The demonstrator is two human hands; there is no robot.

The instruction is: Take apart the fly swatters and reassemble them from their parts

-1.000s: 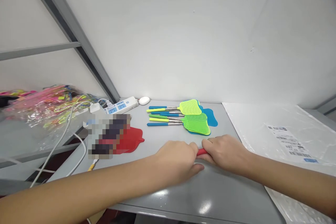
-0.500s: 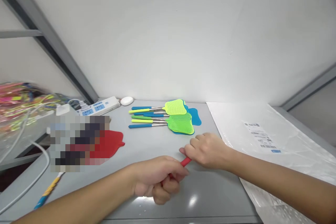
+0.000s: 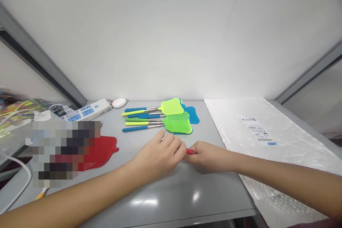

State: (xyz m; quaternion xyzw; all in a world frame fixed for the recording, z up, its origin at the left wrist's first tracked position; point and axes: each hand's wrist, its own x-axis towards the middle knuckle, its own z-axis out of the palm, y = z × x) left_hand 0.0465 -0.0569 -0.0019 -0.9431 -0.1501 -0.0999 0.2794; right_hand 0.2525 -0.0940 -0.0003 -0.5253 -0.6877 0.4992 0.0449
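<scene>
Both my hands meet above the front middle of the grey table. My left hand (image 3: 162, 153) is closed around one end of a red fly swatter handle (image 3: 190, 151), of which only a short piece shows between the hands. My right hand (image 3: 207, 156) grips its other end, where a bit of metal shows by the fingers. To the left lies a red fly swatter head (image 3: 107, 148), partly covered by a blurred patch. Behind my hands, a pile of fly swatters (image 3: 176, 123) with green, yellow and blue heads lies with handles pointing left.
A white plastic mailing bag (image 3: 232, 121) with a printed label covers the right side. At the back left are a power strip (image 3: 89, 112), a white oval object (image 3: 119, 103) and white cables (image 3: 22, 171). The wall (image 3: 171, 42) rises behind the table.
My left hand has turned over, its back now upward, and stays on the red handle. My right hand has rotated and dropped slightly. The view has shifted a little.
</scene>
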